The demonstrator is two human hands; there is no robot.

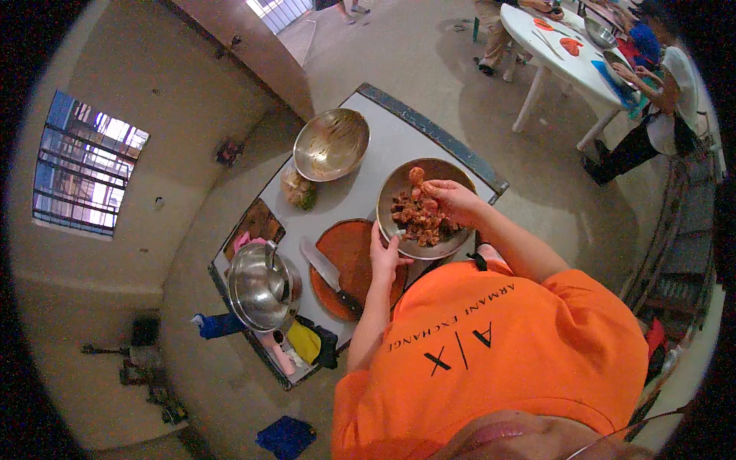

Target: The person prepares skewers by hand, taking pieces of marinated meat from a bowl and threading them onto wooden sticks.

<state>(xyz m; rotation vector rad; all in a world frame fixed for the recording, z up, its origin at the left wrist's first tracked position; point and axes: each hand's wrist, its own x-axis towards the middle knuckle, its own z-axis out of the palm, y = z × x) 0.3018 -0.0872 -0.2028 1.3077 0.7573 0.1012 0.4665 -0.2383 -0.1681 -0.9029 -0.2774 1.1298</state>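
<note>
My left hand (386, 253) grips the near left rim of a metal bowl (397, 178), which appears tilted at the table's edge. Inside lies a heap of chopped, reddish-brown meat (422, 221). Over the bowl, the fingers of my right hand (451, 200) pinch a small pinkish-orange strip of food (416, 177), perhaps sausage, with rounded lumps. Just left of the bowl is a round, reddish-brown cutting board (351, 247). A kitchen knife (322, 264) rests across it, its dark handle towards me.
Another metal bowl (332, 144) stands farther back, beside a plastic bag of vegetables (299, 190). At the left are a steel pot (259, 287), a yellow cloth or packet (303, 341) and a blue bundle (218, 325). People work around a white table (523, 23) at upper right.
</note>
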